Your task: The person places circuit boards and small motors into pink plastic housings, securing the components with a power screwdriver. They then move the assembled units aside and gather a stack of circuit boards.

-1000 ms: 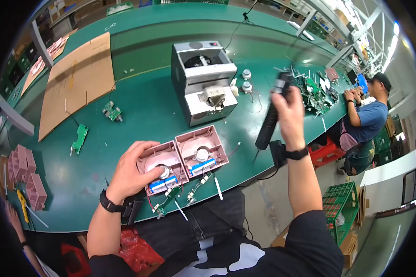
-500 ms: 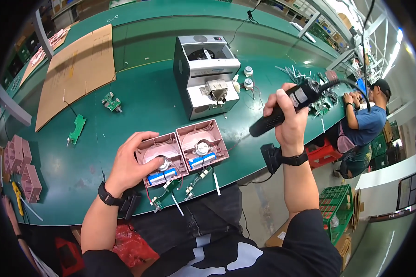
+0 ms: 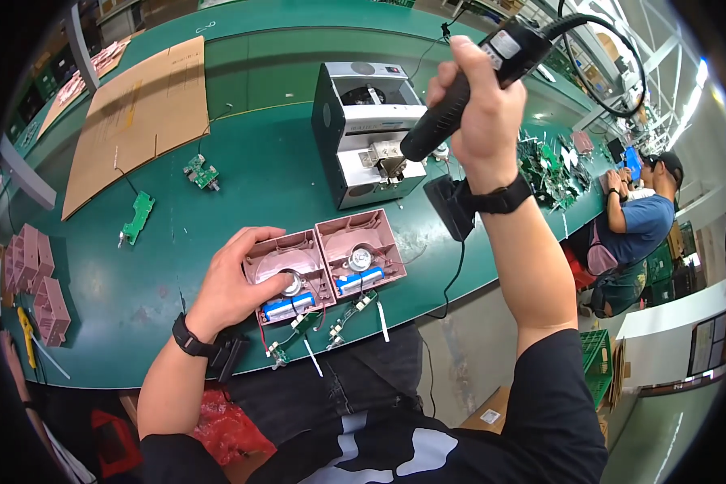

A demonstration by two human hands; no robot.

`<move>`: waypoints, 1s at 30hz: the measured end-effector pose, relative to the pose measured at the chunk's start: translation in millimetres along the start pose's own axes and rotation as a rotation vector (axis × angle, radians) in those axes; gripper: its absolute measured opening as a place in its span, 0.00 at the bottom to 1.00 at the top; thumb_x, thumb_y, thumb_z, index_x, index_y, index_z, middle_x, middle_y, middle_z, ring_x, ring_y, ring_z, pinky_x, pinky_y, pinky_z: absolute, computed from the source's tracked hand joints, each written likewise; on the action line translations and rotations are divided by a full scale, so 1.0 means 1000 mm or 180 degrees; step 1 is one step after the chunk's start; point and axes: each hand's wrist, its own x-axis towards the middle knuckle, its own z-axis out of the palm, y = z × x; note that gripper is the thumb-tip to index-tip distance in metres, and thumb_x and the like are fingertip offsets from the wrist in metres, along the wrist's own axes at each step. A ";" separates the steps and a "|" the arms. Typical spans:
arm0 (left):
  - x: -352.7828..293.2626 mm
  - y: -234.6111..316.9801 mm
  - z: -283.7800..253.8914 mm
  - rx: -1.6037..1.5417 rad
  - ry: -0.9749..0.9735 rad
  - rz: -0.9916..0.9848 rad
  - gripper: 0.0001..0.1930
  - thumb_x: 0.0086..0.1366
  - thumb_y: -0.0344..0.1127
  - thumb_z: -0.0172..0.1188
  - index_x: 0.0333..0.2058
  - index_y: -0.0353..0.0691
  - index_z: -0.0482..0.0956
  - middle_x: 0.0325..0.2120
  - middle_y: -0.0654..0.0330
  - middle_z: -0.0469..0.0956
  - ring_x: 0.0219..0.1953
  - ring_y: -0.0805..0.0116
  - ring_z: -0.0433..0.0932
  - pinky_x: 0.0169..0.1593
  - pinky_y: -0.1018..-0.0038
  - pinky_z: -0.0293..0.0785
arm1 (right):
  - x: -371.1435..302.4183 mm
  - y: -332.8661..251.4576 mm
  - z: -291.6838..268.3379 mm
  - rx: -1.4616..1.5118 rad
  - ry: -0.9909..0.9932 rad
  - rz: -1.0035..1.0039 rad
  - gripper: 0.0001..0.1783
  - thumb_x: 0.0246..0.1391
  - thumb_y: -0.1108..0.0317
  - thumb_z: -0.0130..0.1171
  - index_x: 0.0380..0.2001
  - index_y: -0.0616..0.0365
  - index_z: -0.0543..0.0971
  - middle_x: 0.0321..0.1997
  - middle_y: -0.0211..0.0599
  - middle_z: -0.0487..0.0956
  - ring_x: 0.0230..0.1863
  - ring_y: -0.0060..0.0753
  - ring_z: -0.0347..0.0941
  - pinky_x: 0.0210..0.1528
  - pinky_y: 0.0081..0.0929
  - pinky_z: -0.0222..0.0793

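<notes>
My right hand (image 3: 486,121) is wrapped round a black corded electric screwdriver (image 3: 442,119), raised and tilted. Its lower end overlaps the metal outlet of a grey-and-white screw feeder (image 3: 355,121); whether they touch I cannot tell. With my left hand (image 3: 234,282) I grip the left pink plastic housing (image 3: 281,260), fingers over its far wall, thumb on a round silver part inside. A second pink housing (image 3: 339,234) stands against it, with its own silver round part (image 3: 360,259). Each holds a blue cylindrical battery (image 3: 289,307). Wired green circuit boards (image 3: 352,320) lie at their near side.
Left lie a cardboard sheet (image 3: 137,121), loose circuit boards (image 3: 139,216), more pink housings (image 3: 52,310) and a yellow-handled tool (image 3: 27,335). A heap of boards (image 3: 550,173) is at right, by a seated co-worker (image 3: 649,206). The screwdriver's cable (image 3: 641,81) loops overhead.
My right hand has lifted the screwdriver up and away from me, slightly leftward, bringing its lower end to the screw feeder. My left hand keeps its hold on the housing.
</notes>
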 end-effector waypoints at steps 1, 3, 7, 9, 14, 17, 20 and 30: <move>0.000 -0.001 0.001 -0.0013 0.0007 -0.0018 0.30 0.54 0.31 0.73 0.56 0.36 0.77 0.51 0.57 0.79 0.57 0.60 0.81 0.59 0.66 0.76 | -0.001 0.003 0.002 -0.0125 -0.0032 0.0078 0.13 0.63 0.62 0.64 0.38 0.60 0.76 0.25 0.36 0.76 0.23 0.33 0.74 0.28 0.32 0.71; 0.001 -0.005 0.002 -0.0044 -0.0024 0.0005 0.30 0.53 0.31 0.72 0.56 0.36 0.77 0.51 0.57 0.79 0.57 0.60 0.81 0.59 0.66 0.76 | -0.011 -0.001 -0.003 -0.0071 -0.0088 0.0113 0.13 0.64 0.60 0.63 0.38 0.60 0.76 0.25 0.35 0.76 0.23 0.32 0.73 0.29 0.32 0.70; -0.002 -0.007 0.001 0.0029 -0.0002 0.0025 0.28 0.54 0.33 0.73 0.55 0.35 0.78 0.51 0.54 0.79 0.56 0.58 0.82 0.59 0.65 0.77 | -0.061 -0.037 -0.005 0.0261 -0.0399 0.0225 0.15 0.67 0.56 0.57 0.40 0.58 0.75 0.26 0.34 0.75 0.24 0.31 0.71 0.30 0.32 0.69; 0.000 -0.008 -0.001 0.0096 -0.0011 0.0105 0.28 0.54 0.34 0.73 0.54 0.35 0.78 0.50 0.53 0.80 0.55 0.57 0.82 0.59 0.65 0.77 | -0.081 -0.042 -0.005 0.0435 -0.0552 0.0127 0.16 0.68 0.54 0.53 0.42 0.57 0.75 0.26 0.33 0.74 0.24 0.30 0.70 0.30 0.32 0.69; -0.001 -0.007 0.001 0.0054 0.0084 0.0115 0.29 0.54 0.35 0.74 0.55 0.37 0.79 0.51 0.53 0.79 0.55 0.55 0.82 0.58 0.64 0.78 | -0.106 -0.039 -0.005 0.0459 -0.0756 0.0260 0.17 0.70 0.52 0.48 0.46 0.56 0.71 0.27 0.32 0.72 0.23 0.28 0.68 0.31 0.31 0.68; -0.007 -0.004 -0.001 -0.0036 0.0226 0.0237 0.30 0.54 0.36 0.75 0.56 0.39 0.80 0.52 0.54 0.79 0.56 0.55 0.81 0.57 0.64 0.78 | -0.112 -0.038 -0.002 0.0457 -0.0806 0.0186 0.18 0.69 0.52 0.49 0.47 0.56 0.70 0.27 0.31 0.72 0.23 0.28 0.68 0.30 0.31 0.68; -0.010 0.005 -0.009 0.0395 0.0478 0.1145 0.29 0.52 0.36 0.77 0.55 0.43 0.83 0.52 0.55 0.78 0.55 0.57 0.80 0.57 0.65 0.77 | -0.117 -0.047 0.011 0.1080 -0.0757 0.0042 0.20 0.68 0.50 0.50 0.47 0.57 0.70 0.28 0.31 0.72 0.23 0.27 0.68 0.30 0.31 0.67; -0.017 0.000 -0.004 -0.0018 0.0447 0.1345 0.13 0.54 0.30 0.76 0.40 0.43 0.91 0.48 0.59 0.81 0.50 0.62 0.79 0.55 0.67 0.78 | -0.127 -0.058 0.061 0.1658 -0.1068 0.0130 0.25 0.67 0.46 0.52 0.50 0.58 0.69 0.29 0.32 0.73 0.23 0.28 0.69 0.28 0.29 0.67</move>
